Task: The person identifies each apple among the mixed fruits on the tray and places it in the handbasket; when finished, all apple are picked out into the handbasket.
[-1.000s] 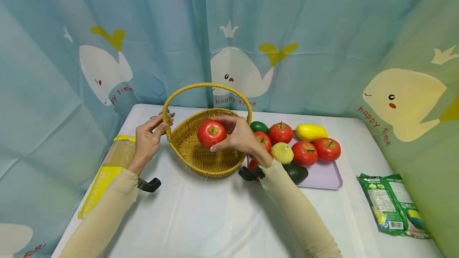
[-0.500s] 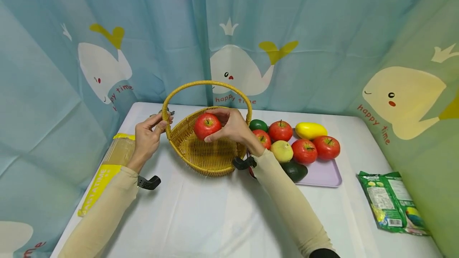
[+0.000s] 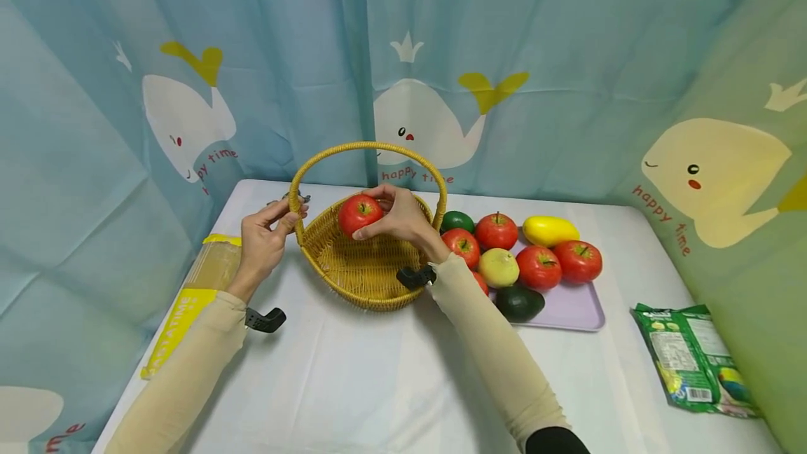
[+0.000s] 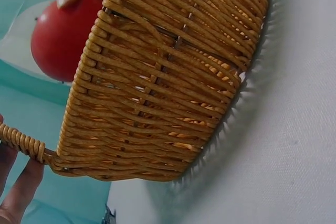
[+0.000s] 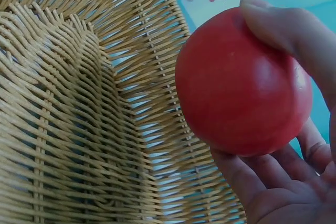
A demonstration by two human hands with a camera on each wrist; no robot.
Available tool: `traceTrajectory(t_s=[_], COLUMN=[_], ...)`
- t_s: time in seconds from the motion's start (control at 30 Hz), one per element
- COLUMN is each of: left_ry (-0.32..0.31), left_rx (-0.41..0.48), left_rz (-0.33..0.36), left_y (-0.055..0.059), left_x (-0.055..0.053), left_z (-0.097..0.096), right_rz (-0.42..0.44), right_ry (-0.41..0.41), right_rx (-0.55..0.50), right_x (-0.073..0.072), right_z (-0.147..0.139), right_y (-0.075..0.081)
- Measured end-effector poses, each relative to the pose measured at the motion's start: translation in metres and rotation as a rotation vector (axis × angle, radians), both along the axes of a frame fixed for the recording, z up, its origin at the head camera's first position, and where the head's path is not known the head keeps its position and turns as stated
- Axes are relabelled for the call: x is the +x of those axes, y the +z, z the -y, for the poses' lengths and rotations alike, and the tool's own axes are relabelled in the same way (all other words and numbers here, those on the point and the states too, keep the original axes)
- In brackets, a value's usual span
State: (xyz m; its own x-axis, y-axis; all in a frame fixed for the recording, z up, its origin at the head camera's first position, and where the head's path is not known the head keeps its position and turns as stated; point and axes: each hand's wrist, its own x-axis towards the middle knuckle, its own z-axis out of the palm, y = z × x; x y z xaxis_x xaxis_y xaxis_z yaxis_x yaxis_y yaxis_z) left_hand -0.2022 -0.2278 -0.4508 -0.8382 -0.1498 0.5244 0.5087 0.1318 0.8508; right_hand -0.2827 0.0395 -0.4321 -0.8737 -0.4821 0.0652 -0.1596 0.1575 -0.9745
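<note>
White table [image 3: 353, 384]: held apple [image 3: 360, 215] shifted left above basket [image 3: 366, 268].

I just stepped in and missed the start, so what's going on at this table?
Someone's right hand is holding a red apple over a wicker basket, and has not let go of it. Their left hand grips the left side of the basket's handle. To the right of the basket, more apples sit with other fruit on a lilac tray.
</note>
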Motion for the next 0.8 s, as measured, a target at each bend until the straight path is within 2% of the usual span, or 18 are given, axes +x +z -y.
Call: traceTrajectory(t_s=[0.17, 0.27, 0.8], left_ry=[-0.015, -0.003, 0.023], left_rx=[0.017, -0.009, -0.031], left_rz=[0.001, -0.003, 0.011], left_y=[-0.002, -0.002, 0.002], left_x=[0.0, 0.0, -0.002], left_z=[-0.002, -0.002, 0.0], right_rz=[0.028, 0.026, -0.029], right_ry=[0.004, -0.004, -0.037], right_rx=[0.013, 0.035, 0.183], right_x=[-0.002, -0.003, -0.013], right_z=[0.005, 0.006, 0.014], right_y=[-0.006, -0.008, -0.012])
